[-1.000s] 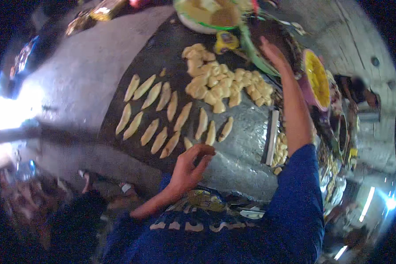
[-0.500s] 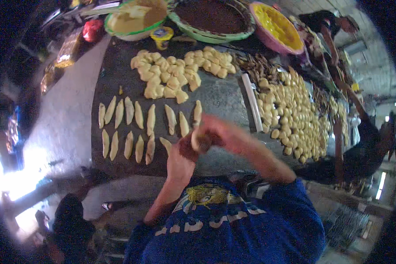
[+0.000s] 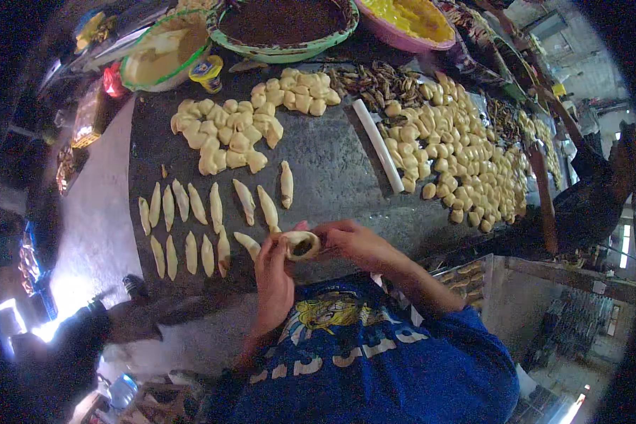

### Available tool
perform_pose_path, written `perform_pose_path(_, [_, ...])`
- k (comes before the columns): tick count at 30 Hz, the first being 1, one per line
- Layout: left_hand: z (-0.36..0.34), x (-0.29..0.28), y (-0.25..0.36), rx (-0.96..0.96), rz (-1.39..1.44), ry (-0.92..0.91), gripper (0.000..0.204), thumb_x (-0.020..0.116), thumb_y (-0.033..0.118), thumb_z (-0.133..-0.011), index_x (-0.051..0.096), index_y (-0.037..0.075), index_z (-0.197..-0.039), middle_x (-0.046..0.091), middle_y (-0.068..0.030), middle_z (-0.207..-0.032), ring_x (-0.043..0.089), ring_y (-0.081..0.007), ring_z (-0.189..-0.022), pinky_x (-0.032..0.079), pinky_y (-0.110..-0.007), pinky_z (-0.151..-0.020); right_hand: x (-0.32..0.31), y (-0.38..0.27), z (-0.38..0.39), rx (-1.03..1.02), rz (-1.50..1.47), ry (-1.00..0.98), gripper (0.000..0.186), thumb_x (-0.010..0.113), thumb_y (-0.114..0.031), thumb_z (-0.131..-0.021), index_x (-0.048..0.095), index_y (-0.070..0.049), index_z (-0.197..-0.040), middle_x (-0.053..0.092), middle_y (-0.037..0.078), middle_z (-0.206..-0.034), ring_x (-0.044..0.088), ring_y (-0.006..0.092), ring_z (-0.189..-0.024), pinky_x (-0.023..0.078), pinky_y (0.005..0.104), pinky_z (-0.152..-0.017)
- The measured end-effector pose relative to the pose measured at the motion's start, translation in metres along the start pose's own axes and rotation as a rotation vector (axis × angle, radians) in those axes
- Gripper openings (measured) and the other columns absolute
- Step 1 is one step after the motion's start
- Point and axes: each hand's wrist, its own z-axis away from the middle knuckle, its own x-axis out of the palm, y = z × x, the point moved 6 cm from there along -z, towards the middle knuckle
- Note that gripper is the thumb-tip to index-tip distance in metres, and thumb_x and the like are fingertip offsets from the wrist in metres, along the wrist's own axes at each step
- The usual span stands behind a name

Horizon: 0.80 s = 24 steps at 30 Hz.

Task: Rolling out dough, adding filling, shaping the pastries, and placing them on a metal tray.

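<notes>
Near the table's front edge, both hands hold one piece of dough (image 3: 309,236), curled into a ring shape around a dark filling. My left hand (image 3: 273,272) grips its left side, thumb and fingers closed on it. At its right edge are the bent fingers of my right hand (image 3: 353,242), partly hidden behind the dough. Two rows of long, pointed dough rolls (image 3: 215,207) lie to the left. One dough roll (image 3: 286,185) rests by itself just beyond my hands. Farther off sits a cluster of rounded dough pieces (image 3: 233,131), pressed close together.
A white rolling pin or tube (image 3: 378,146) lies right of centre. Many dough balls (image 3: 466,159) and dark finger-shaped pieces (image 3: 381,85) spread beyond it. Along the back stand a green-rimmed basin (image 3: 283,51) of dark filling and a pink basin (image 3: 403,37). A co-worker's arm (image 3: 538,169) reaches in at right.
My view has shifted, so the table's things sit farther left. The dough in my hands has turned and shows its dark filling. My right hand, blurred before, is now steadier.
</notes>
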Motion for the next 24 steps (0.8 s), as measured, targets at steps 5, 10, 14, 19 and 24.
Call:
perform_pose_path(5, [-0.028, -0.001, -0.005, -0.137, 0.232, 0.013, 0.028, 0.046, 0.020, -0.100, 0.053, -0.001, -0.117, 0.059, -0.0180, -0.122, 0.058, -0.0265, -0.112, 0.046, -0.040, -0.097, -0.062, -0.045, -0.029, -0.154, 0.429, 0.136, 0.033, 0.050, -0.021, -0.094, 0.060, -0.002, -0.119, 0.066, 0.010, -0.106, 0.064, 0.0171, -0.091, 0.053, 0.0301, -0.076])
perform_pose_path(10, [-0.031, -0.011, -0.002, -0.234, 0.309, 0.015, 0.034, 0.046, 0.022, -0.100, 0.048, -0.002, -0.124, 0.057, -0.0206, -0.123, 0.057, -0.0311, -0.115, 0.045, -0.045, -0.101, -0.200, -0.148, -0.113, -0.662, 1.028, 0.801, 0.022, 0.061, -0.025, -0.084, 0.066, -0.004, -0.089, 0.065, 0.019, -0.078, 0.065, 0.0386, -0.076, 0.052, 0.0463, -0.070])
perform_pose_path(14, [-0.023, -0.016, 0.005, -0.305, 0.293, 0.018, 0.039, 0.044, 0.024, -0.100, 0.046, -0.004, -0.127, 0.057, -0.0226, -0.123, 0.056, -0.0343, -0.117, 0.044, -0.048, -0.102, -0.270, -0.187, -0.181, -0.646, 1.404, 0.841, 0.023, 0.061, -0.026, -0.081, 0.067, -0.004, -0.078, 0.065, 0.020, -0.078, 0.064, 0.0399, -0.075, 0.051, 0.0480, -0.068])
perform_pose_path(19, [-0.019, -0.015, 0.020, -0.308, 0.318, 0.018, 0.034, 0.043, 0.016, -0.099, 0.044, -0.004, -0.126, 0.056, -0.0226, -0.124, 0.055, -0.0370, -0.117, 0.045, -0.049, -0.101, -0.284, -0.195, -0.229, -0.503, 1.494, 0.572, 0.020, 0.057, -0.019, -0.079, 0.065, -0.002, -0.088, 0.065, 0.023, -0.091, 0.062, 0.0418, -0.087, 0.049, 0.0470, -0.075])
perform_pose_path(24, [-0.020, -0.012, 0.031, -0.259, 0.338, -0.024, 0.031, 0.042, 0.011, -0.098, 0.045, -0.005, -0.124, 0.055, -0.0220, -0.125, 0.056, -0.0373, -0.116, 0.046, -0.049, -0.100, -0.253, -0.216, -0.206, -0.490, 1.643, 0.560, 0.023, 0.060, -0.021, -0.081, 0.067, -0.003, -0.094, 0.066, 0.022, -0.095, 0.062, 0.0414, -0.092, 0.051, 0.0441, -0.080])
